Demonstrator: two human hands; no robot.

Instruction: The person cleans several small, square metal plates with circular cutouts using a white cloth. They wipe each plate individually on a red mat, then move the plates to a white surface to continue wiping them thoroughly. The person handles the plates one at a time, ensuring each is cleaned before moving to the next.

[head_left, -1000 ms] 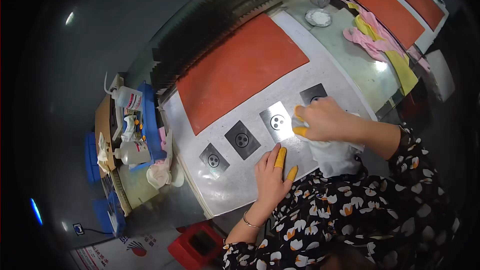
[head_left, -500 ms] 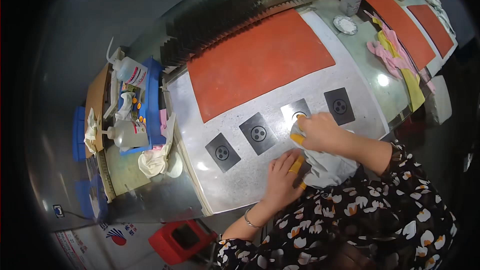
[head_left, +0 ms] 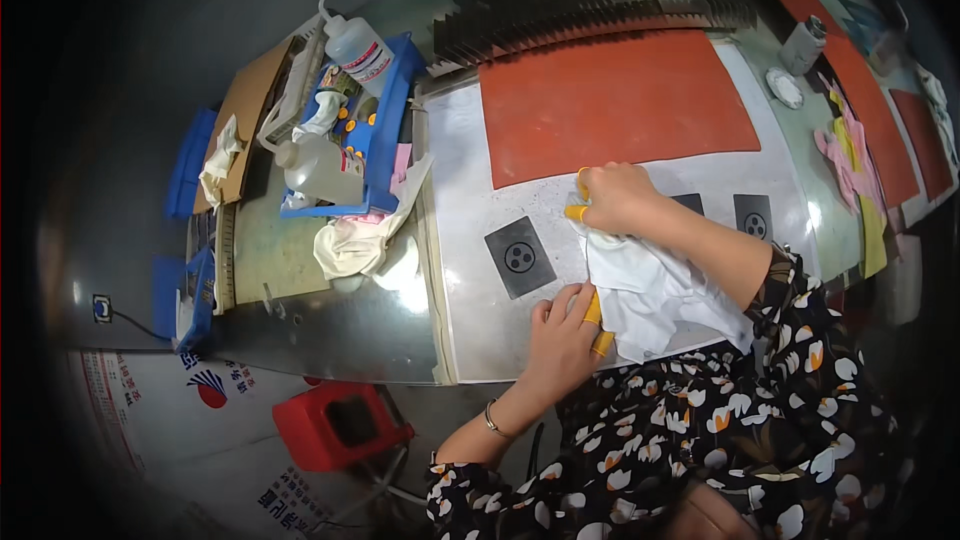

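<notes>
My right hand point(head_left: 615, 200), with yellow finger covers, is closed on a white cloth point(head_left: 650, 285) and presses it to the white sheet point(head_left: 470, 330). Any plate under the cloth is hidden. Just below, my left hand point(head_left: 565, 335) lies with its fingers stretched out on the sheet beside the cloth's edge, yellow covers on some of them. To its upper left sits a dark plate point(head_left: 519, 257) with a ringed pattern of dots. A second dark plate point(head_left: 690, 203) peeks out past my right forearm, and another dark plate point(head_left: 752, 217) lies farther right.
A red-orange mat point(head_left: 620, 105) covers the far part of the sheet, with a row of dark upright plates point(head_left: 600, 15) behind. On the left, a blue tray point(head_left: 398, 85) holds a squeeze bottle point(head_left: 358, 52) and another bottle point(head_left: 318, 168). A red stool point(head_left: 335, 427) stands below the table.
The view has shifted, so the table appears farther right. My right hand has moved left with the cloth, off the third plate to where the second one lay. My left hand stays close by.
</notes>
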